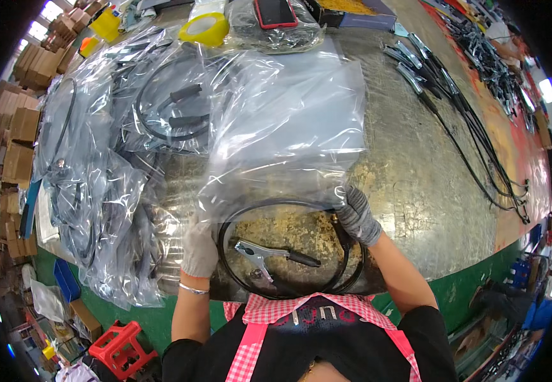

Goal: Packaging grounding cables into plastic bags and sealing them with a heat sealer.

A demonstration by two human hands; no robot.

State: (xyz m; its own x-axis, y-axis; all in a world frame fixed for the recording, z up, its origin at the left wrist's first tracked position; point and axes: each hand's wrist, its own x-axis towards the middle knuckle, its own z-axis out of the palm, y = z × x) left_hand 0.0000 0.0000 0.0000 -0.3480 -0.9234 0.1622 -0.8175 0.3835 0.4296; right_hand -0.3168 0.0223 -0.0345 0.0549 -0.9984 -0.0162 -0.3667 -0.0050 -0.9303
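Note:
A large clear plastic bag (pixel 288 127) lies flat before me, its near edge over the far side of a coiled black cable (pixel 220 245). A metal spring clamp (pixel 253 253) with a black sleeve lies inside the coil's loop. My left hand (pixel 199 248), in a pale glove, is closed at the bag's near left corner, beside the coil; its fingertips are partly veiled by the film. My right hand (pixel 360 218), in a darker grey glove, is closed at the near right corner, against the coil and a thick black connector (pixel 341 237).
Bagged cables (pixel 107 172) pile up on the left of the worktable (pixel 416 210). Several loose cables with clamps (pixel 457 105) lie at right. At the back are yellow tape (pixel 204 29) and a phone (pixel 275 13). A red stool (pixel 122 349) stands below, left.

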